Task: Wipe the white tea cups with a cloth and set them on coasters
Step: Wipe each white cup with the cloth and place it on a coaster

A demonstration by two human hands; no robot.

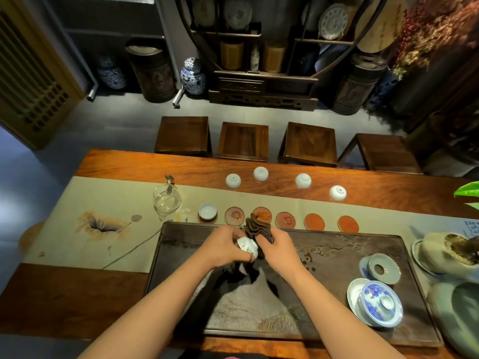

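My left hand (225,246) grips a white tea cup (247,246) with a small painted mark, held over the dark tea tray (337,255). My right hand (278,246) presses a dark brown cloth (259,229) against that cup. One white cup (207,210) stands upright on the leftmost coaster. Several empty round reddish coasters, such as the coaster (234,215) beside it and the coaster (348,224) at the right end, line the runner. Several white cups lie upside down farther back on the wood, from the cup (233,181) to the cup (337,192).
A glass pitcher (166,200) stands left of the coasters. A blue-and-white lidded bowl (379,304) and a pale celadon lid (383,268) sit on the tray's right side. Pale ceramic pieces (440,255) crowd the table's right end. Several wooden stools (243,141) stand behind the table.
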